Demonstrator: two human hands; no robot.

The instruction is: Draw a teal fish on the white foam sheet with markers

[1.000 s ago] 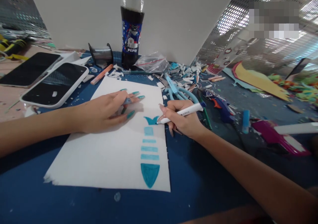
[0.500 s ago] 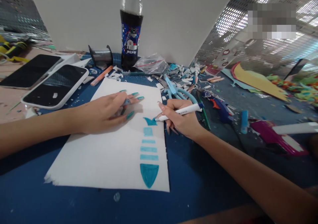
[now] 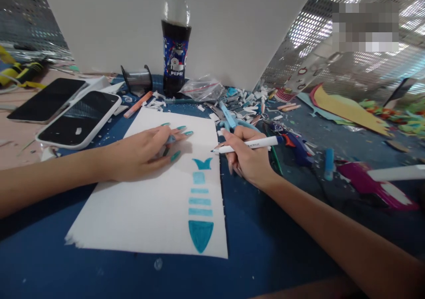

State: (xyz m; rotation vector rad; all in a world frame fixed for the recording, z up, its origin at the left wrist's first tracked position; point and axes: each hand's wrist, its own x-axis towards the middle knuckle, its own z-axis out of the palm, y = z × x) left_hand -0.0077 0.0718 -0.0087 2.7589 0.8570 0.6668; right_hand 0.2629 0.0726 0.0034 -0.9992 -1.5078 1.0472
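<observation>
My right hand [image 3: 249,157] pinches a white paint marker [image 3: 255,144] marked "ACRYLIC". Its dark tip hovers just above the paper's right edge, over the teal tail shape [image 3: 202,163]. On the white sheet [image 3: 142,219] a fish skeleton is painted: the tail, pale blue bars [image 3: 200,201] and a teal pointed head [image 3: 201,235]. My left hand [image 3: 146,151] lies on the sheet's upper part, several teal-nailed fingers stretched out. Between its bent index finger and thumb sits a small blue-grey piece [image 3: 170,139], perhaps a cap, mostly hidden.
Two phones [image 3: 76,120] lie at left, near a wire spool [image 3: 137,80] and an orange stick [image 3: 138,104]. A Pepsi bottle [image 3: 175,60] stands behind the paper. Blue-handled scissors [image 3: 228,115], paper scraps [image 3: 247,100], a blue glue gun [image 3: 300,148] and a magenta tool [image 3: 375,184] lie right.
The marker tip has lifted off the tail and moved up and to the right, along with my right hand. My left hand stays in place on the paper.
</observation>
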